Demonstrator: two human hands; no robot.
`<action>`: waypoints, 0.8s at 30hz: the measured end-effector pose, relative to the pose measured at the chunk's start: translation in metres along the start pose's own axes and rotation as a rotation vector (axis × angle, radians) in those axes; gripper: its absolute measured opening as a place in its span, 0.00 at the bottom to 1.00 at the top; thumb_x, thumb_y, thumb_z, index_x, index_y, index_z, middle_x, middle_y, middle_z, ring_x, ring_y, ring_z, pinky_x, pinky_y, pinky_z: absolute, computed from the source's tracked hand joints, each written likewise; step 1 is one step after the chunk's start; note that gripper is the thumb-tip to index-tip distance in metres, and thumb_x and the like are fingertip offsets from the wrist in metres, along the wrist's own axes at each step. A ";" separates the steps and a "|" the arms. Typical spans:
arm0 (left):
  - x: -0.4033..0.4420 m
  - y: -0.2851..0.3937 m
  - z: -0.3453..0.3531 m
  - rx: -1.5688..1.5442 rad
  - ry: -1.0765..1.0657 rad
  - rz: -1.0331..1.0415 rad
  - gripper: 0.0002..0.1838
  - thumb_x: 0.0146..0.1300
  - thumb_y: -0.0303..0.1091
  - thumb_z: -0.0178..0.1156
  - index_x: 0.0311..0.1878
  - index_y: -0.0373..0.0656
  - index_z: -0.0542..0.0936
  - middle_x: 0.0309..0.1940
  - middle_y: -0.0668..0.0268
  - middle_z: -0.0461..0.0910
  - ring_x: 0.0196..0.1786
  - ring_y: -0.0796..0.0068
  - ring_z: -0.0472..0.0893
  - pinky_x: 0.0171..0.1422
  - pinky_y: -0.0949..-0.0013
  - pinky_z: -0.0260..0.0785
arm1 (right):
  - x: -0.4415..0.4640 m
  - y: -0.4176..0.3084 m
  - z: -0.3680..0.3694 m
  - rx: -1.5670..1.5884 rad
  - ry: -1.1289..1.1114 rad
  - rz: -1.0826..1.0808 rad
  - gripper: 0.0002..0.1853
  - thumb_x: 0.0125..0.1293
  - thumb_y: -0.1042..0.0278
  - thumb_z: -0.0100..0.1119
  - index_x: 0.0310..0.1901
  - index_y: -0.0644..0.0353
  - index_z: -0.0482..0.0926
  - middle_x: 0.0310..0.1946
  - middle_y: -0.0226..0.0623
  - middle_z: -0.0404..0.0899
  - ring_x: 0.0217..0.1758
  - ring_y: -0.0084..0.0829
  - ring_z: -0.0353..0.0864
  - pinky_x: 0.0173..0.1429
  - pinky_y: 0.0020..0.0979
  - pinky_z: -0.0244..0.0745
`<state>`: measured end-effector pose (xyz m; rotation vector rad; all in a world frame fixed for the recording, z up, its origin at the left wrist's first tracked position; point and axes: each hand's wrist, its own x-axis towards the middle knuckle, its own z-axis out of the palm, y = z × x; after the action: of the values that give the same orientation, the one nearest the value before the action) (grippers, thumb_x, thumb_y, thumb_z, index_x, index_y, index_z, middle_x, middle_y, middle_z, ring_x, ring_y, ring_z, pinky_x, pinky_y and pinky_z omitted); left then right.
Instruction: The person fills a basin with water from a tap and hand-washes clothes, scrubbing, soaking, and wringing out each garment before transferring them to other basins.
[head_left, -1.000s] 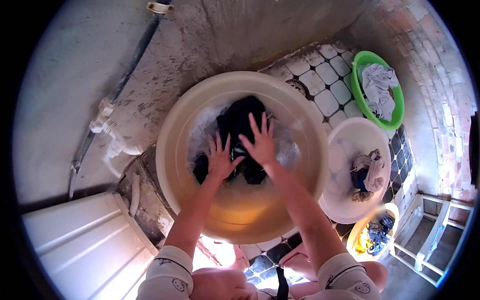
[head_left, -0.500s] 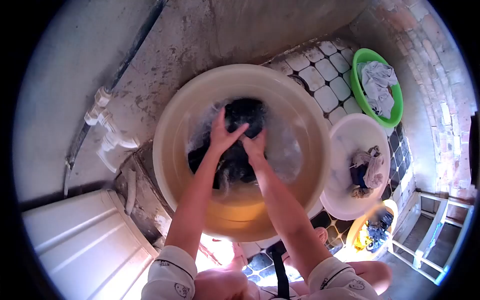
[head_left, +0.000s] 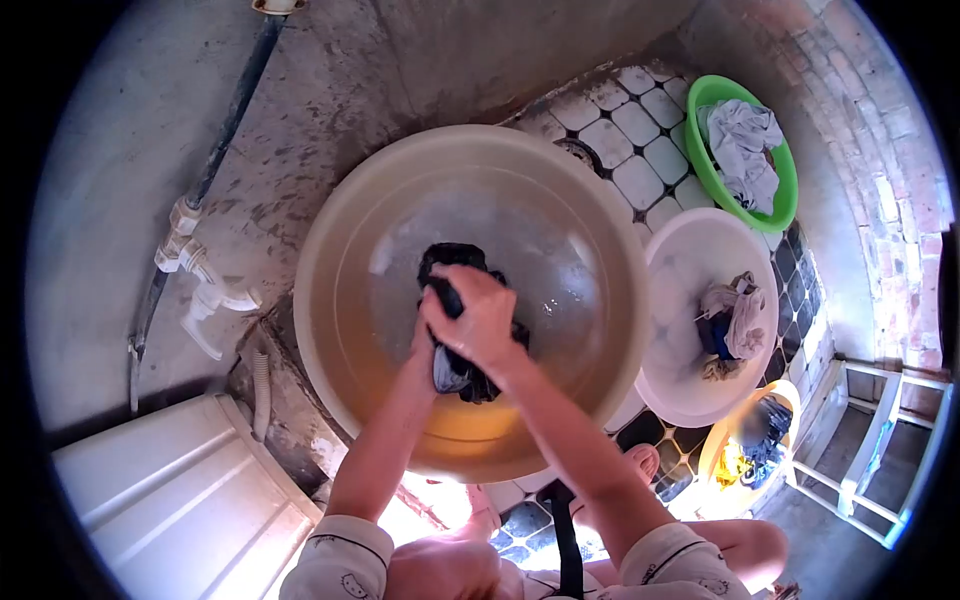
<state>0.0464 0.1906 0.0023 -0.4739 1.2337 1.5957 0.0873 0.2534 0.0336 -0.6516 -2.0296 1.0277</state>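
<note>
In the head view, a wet black garment (head_left: pixel 452 256) is bunched up over the middle of a large beige tub (head_left: pixel 335 250) that holds water. My right hand (head_left: pixel 478 312) lies across the top of the bundle, its fingers curled around the cloth. Pressed against the bundle's left side is my left hand (head_left: pixel 424 325), also closed on the fabric and partly covered by the right. A greyish patch of cloth shows below the hands. Folds hidden under my palms cannot be made out.
A pale pink basin (head_left: pixel 668 330) with a few clothes stands right of the tub. Beyond it is a green basin (head_left: pixel 703 95) with light clothing; nearer sits a yellow basin (head_left: pixel 712 455) with dark clothes. A white tap (head_left: pixel 208 290) juts from the left wall. A white rack (head_left: pixel 862 470) stands lower right.
The black garment, spread in the water before, is now gathered into a compact bundle. My hands have moved closer to me and closed together around it. The view has shifted slightly.
</note>
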 end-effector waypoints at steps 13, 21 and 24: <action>0.115 -0.002 -0.045 1.976 0.216 0.900 0.27 0.54 0.35 0.53 0.59 0.46 0.64 0.62 0.55 0.56 0.63 0.53 0.58 0.61 0.46 0.55 | -0.029 0.129 0.024 -0.691 -0.459 0.067 0.36 0.57 0.44 0.49 0.65 0.49 0.54 0.66 0.41 0.48 0.68 0.48 0.45 0.59 0.67 0.41; 0.093 0.057 -0.029 1.899 0.054 0.877 0.26 0.42 0.38 0.62 0.49 0.47 0.74 0.51 0.52 0.69 0.55 0.52 0.68 0.55 0.56 0.65 | 0.017 0.149 -0.016 -0.619 -0.790 -0.082 0.38 0.51 0.54 0.61 0.62 0.53 0.57 0.58 0.43 0.63 0.57 0.47 0.66 0.56 0.48 0.63; 0.061 0.064 -0.029 1.955 -0.031 0.322 0.22 0.38 0.37 0.65 0.41 0.44 0.77 0.44 0.54 0.75 0.50 0.53 0.73 0.51 0.55 0.67 | 0.011 0.129 -0.040 -0.768 -0.943 0.423 0.38 0.46 0.59 0.64 0.61 0.53 0.60 0.45 0.45 0.75 0.45 0.50 0.75 0.49 0.42 0.71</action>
<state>-0.0417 0.1970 -0.0262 1.0085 2.1869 0.0312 0.1265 0.3494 -0.0534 -1.1703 -3.2819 0.8204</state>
